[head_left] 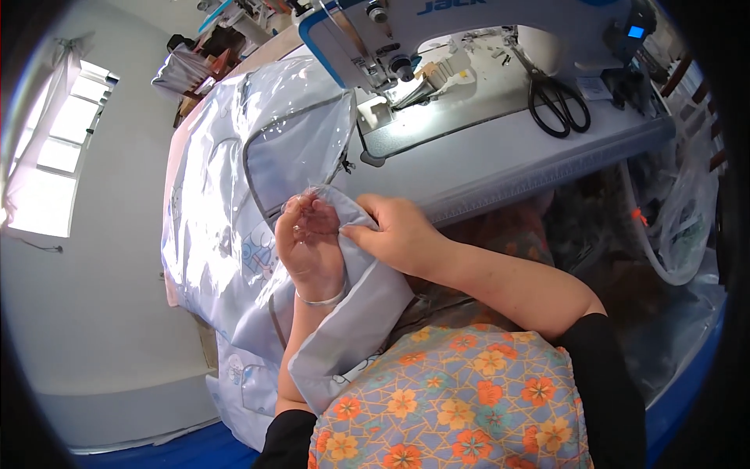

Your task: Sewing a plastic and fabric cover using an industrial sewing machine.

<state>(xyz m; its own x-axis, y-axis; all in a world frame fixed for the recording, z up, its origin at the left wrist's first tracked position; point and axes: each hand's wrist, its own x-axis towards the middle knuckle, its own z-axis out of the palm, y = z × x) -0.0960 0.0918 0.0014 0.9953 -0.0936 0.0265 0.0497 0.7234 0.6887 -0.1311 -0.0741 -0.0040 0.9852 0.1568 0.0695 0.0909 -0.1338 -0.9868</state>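
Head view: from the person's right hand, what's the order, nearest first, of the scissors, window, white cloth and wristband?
1. White cloth, pinched in the right hand.
2. Wristband, to that hand's left, lower in view.
3. Scissors, ahead and to the right.
4. Window, far off to the left.

White sewing table [476, 176] is topped by a sewing machine [578, 31], upper right of frame. Black scissors [561, 109] are laid below the machine's arm; left side is covered by glossy white sheet [207, 187].

A sewing machine [500, 17] (plus scissors [539, 76]) marks this a workshop.
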